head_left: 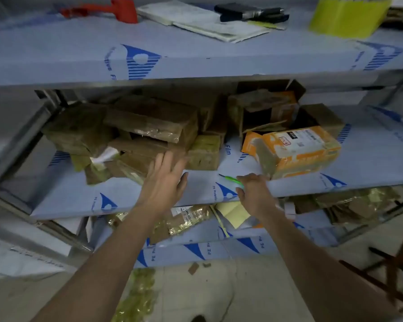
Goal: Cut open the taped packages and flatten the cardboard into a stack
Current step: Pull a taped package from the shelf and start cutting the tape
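Note:
Several brown taped cardboard packages (149,122) are piled on the middle shelf (196,191), at its left and back. An orange and white box (298,149) lies tilted at the right of that shelf. My left hand (165,180) reaches over the shelf's front with its fingers spread, just before a low brown package (135,154). My right hand (254,191) grips a small green-handled cutter (230,180) at the shelf's front edge, its tip pointing left. An opened brown box (258,110) stands behind the orange one.
The top shelf (196,66) holds a red tool (116,9), papers (196,19), a black object (251,11) and a yellow-green container (347,16). The shelf below carries crumpled plastic wrap (189,219) and cardboard. Yellowish wrap (137,296) lies on the floor. A dark wooden frame (386,282) stands at right.

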`<state>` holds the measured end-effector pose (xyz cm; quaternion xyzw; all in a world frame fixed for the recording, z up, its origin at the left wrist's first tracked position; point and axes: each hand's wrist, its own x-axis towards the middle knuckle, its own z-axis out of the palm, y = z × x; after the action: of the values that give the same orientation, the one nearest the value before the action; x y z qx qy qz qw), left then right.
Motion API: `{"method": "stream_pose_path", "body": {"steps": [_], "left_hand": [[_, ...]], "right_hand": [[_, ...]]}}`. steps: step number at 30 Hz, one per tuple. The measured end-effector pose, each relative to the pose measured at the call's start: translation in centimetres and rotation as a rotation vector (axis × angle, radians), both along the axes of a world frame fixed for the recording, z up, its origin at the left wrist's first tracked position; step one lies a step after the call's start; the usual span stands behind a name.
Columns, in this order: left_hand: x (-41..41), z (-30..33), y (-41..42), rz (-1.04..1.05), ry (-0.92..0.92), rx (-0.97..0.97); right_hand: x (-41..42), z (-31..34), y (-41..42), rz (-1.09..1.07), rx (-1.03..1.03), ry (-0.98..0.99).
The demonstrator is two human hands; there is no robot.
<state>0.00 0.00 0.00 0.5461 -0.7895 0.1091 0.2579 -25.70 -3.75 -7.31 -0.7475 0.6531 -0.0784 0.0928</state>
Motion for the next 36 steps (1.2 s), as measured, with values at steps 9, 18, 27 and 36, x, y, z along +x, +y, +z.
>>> {"method": "stream_pose_path", "body": {"steps": [9,18,27,36], "left_hand": [[2.2,-1.5,-2.5,-0.016,-0.050,0.062],[4.2,-1.0,1.1,0.212,0.021,0.212],[8.8,2.9,6.2,0.559,0.075,0.427],[14.1,4.5,4.9,0.437,0.089,0.470]], "right_hand": [[1.3,-1.2,-2.5,-0.186,0.048,0.100],[1.8,1.5,-2.1,-0.165,0.010,-0.205],[7.8,9.8,0.7,-0.122,0.022,-0.777],[16.1,11.2,-2.4,-0.479,0.054,-1.055]]}}
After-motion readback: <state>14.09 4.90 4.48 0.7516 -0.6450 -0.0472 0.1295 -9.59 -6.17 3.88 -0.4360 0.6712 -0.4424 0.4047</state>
